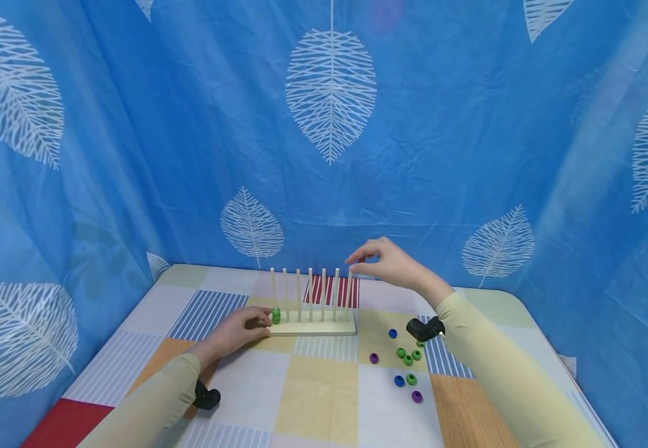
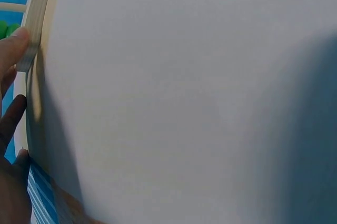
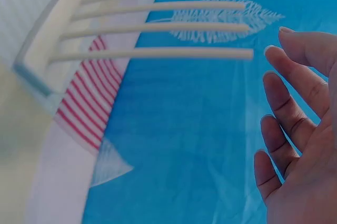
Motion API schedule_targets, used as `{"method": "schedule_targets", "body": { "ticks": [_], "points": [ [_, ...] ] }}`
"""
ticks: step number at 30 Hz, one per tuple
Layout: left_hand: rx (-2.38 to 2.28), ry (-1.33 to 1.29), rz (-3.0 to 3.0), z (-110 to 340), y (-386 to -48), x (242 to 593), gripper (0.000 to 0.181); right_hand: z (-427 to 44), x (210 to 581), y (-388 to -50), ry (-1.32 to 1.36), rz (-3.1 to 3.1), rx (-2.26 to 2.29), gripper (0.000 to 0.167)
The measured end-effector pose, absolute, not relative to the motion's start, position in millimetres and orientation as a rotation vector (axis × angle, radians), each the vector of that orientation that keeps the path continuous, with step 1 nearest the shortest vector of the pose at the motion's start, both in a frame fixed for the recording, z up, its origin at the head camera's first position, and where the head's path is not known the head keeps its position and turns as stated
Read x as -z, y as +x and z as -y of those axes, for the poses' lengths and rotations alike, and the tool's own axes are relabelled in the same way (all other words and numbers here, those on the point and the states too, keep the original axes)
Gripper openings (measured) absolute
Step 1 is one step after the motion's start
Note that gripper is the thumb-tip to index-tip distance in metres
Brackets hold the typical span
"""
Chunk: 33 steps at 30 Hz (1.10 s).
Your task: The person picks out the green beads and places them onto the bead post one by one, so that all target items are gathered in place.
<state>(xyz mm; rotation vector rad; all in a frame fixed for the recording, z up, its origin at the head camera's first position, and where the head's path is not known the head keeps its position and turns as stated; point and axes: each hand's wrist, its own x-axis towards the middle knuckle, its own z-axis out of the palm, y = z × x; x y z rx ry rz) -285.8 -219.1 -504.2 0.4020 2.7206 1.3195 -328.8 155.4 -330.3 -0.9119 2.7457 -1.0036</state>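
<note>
A pale wooden peg board (image 1: 313,328) with several upright pegs stands on the table. Green beads (image 1: 276,316) are stacked low on its leftmost peg. My left hand (image 1: 240,328) grips the left end of the board, its thumb (image 2: 19,40) against the front edge close to the green beads. Up by the top of the rightmost peg (image 3: 152,53) is my right hand (image 1: 388,262). Its fingers (image 3: 279,92) are loosely bent, and the right wrist view shows nothing between thumb and fingertips and a small gap to the peg.
Loose beads lie right of the board: several green ones (image 1: 411,379), blue ones (image 1: 399,381) and purple ones (image 1: 416,396). A patchwork-patterned cloth (image 1: 324,392) covers the table. Behind it hangs a blue curtain (image 1: 425,155) with white leaf prints.
</note>
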Motion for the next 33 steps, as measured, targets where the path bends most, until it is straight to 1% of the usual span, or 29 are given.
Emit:
{"method": "schedule_targets", "body": {
  "ticks": [6, 14, 18, 23, 29, 33],
  "points": [
    [-1.325, 0.413, -2.721, 219.1, -285.6, 503.8, 0.008, -184.5, 354.2, -321.0, -0.79, -2.773, 0.966, 0.026],
    [-1.316, 0.406, -2.73, 219.6, -284.7, 502.9, 0.009, -215.9, 390.0, -313.1, -0.641, -2.805, 0.896, 0.021],
    [-1.316, 0.414, -2.732, 219.5, -284.6, 502.9, 0.008, -229.8, 407.4, -311.4, -0.611, -2.783, 0.901, 0.018],
    [-1.318, 0.427, -2.736, 219.0, -284.4, 502.3, 0.007, -245.3, 425.9, -307.1, -0.639, -2.752, 0.925, 0.02],
    [-1.314, 0.428, -2.736, 219.5, -283.9, 501.9, 0.007, -260.8, 439.5, -300.2, -0.638, -2.729, 0.935, 0.025],
    [-1.321, 0.43, -2.731, 219.2, -283.4, 501.5, 0.007, -268.5, 446.7, -296.9, -0.58, -2.73, 0.938, 0.023]
  ]
}}
